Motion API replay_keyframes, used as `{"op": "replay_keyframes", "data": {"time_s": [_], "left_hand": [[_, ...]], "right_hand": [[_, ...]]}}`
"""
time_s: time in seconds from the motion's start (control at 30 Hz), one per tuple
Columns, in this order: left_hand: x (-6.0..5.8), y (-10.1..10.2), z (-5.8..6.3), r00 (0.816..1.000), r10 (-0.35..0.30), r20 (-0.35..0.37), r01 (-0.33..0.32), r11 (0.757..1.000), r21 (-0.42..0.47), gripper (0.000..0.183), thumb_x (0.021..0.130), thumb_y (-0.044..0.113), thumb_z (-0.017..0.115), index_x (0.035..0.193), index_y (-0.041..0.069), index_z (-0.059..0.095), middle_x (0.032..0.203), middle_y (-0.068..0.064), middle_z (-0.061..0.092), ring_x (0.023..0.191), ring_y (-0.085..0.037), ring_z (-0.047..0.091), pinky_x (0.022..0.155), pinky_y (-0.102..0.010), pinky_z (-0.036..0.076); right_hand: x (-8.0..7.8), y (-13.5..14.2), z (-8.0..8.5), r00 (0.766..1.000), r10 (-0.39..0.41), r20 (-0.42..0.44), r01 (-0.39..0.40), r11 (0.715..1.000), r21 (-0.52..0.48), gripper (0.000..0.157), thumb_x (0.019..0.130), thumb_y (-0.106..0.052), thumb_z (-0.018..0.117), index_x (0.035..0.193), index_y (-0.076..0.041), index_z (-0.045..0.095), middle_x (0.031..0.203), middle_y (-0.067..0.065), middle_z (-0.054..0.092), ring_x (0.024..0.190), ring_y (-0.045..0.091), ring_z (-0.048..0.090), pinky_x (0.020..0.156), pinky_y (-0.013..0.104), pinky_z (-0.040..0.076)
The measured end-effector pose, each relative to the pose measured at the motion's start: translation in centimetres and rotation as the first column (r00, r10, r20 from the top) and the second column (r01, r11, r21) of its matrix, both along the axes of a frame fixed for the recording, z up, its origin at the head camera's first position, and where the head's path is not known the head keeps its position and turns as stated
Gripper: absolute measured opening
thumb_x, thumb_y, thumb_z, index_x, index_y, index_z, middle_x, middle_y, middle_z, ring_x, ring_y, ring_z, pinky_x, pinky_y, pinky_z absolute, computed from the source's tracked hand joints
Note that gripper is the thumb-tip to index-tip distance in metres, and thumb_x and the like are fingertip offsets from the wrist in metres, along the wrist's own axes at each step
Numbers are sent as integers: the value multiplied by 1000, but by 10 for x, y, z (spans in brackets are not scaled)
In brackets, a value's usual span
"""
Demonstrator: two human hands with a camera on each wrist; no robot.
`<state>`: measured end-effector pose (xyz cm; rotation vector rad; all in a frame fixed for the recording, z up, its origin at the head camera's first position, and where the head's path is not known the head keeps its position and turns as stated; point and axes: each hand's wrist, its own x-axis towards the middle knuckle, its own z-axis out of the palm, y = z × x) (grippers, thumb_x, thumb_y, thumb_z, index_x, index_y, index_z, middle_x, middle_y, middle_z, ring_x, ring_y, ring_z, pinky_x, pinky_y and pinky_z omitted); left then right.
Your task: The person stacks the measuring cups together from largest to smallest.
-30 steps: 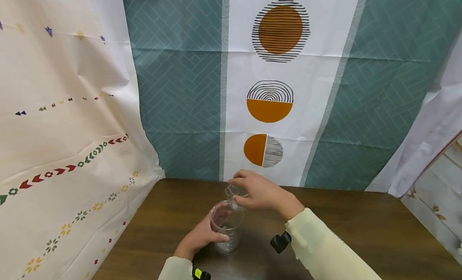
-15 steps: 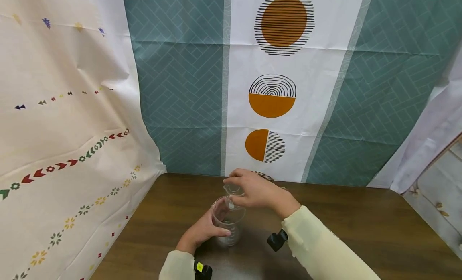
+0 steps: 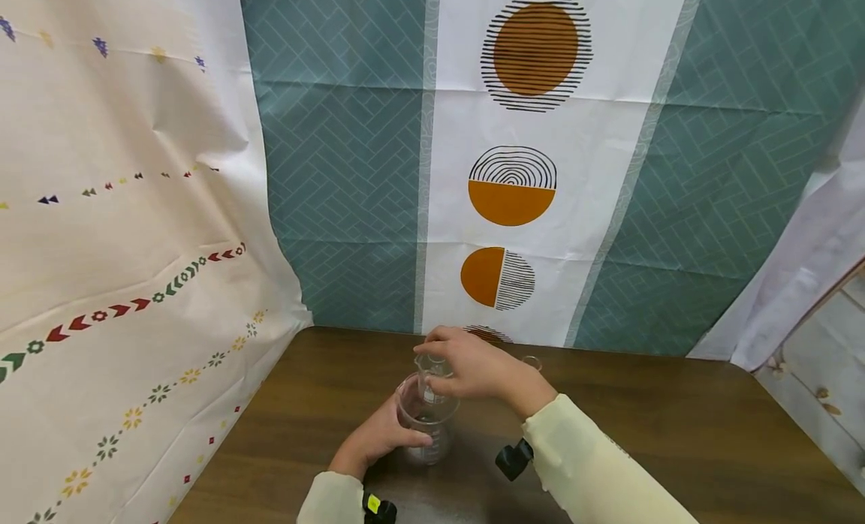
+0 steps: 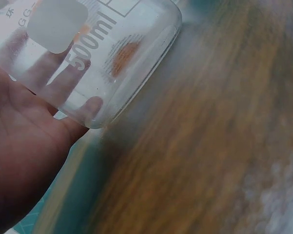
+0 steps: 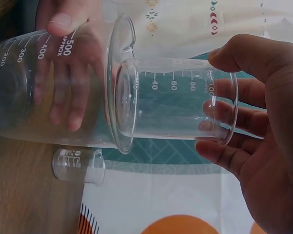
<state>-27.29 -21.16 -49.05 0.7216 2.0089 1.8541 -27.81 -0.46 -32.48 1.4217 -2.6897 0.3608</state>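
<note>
My left hand (image 3: pixel 381 436) grips a large clear glass beaker (image 3: pixel 435 440) from its left side, fingers behind the glass and thumb in front. It stands upright on the brown table and bears a 500 ml mark (image 4: pixel 90 46). Above it, my right hand (image 3: pixel 476 368) holds a smaller clear beaker (image 5: pixel 170 105) by its upper part, thumb on one side and fingers on the other. White markings up to 100 run along this smaller one. Its base sits right at the large beaker's rim (image 5: pixel 122 141), overlapping the mouth in the right wrist view.
Another small glass beaker (image 5: pixel 78 166) stands on the wooden table (image 3: pixel 642 426) behind, partly hidden by my right wrist in the head view. A patterned cloth (image 3: pixel 338 209) hangs along the table's back edge, and a cream embroidered cloth (image 3: pixel 135 284) hangs at the left.
My right hand has brought the smaller beaker slightly left and down, over the mouth of the large beaker. The left hand keeps its grip in the same place.
</note>
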Motion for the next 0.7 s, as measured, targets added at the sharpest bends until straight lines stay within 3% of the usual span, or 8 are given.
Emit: {"op": "replay_keyframes", "data": {"time_s": [0.33,0.53,0.7], "left_hand": [[-1,-2,0,999,23,35,-23,999,-23,103,81,19,77,155,20,5,158,-8,28,144,-29,31,112,-45,36],[-3,-1,0,1000,23,13,-22,999,-30,99,82,21,77,154,23,10,152,-6,37,136,-26,41,108,-38,41],[-1,-1,0,1000,17,16,-16,999,-38,101,82,21,76,155,21,5,159,-6,25,145,-27,30,114,-47,33]], "right_hand": [[2,-5,-2,999,-32,33,31,999,35,47,90,-31,62,133,-14,59,129,4,56,113,18,55,96,35,50],[1,-5,-5,999,-29,37,28,999,37,46,90,-32,62,132,-14,60,128,3,57,112,17,56,95,35,50],[2,-6,-10,997,-34,69,32,999,25,46,89,-31,63,131,-13,61,126,3,58,110,17,57,95,36,50]]}}
